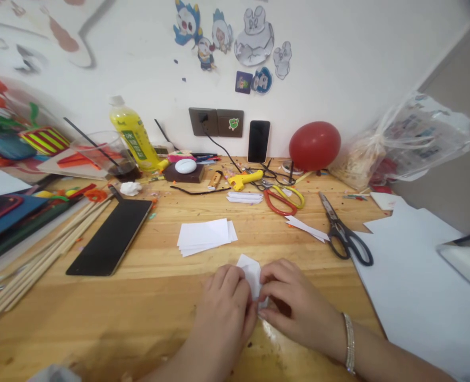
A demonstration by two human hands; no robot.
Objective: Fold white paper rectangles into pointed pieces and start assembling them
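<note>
Folded white paper (251,269) sits near middle of wooden surface's (147,310) near edge. Left hand (227,294) clamped on its left side, fingers curled over it; right hand (293,300) pinching its right side, fingertips right by left thumb. Stack of white slips (203,235) just beyond, toward far edge. Black scissors (336,221) over toward right edge, black tablet (111,239) off toward left.

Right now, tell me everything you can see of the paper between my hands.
The white paper is a small, plain-looking piece, apparently folded, its far end narrowing with angled corners. It sits on or just above the wooden table; which is unclear. The left hand and right hand hold it from either side, hiding much of its near part.
</note>
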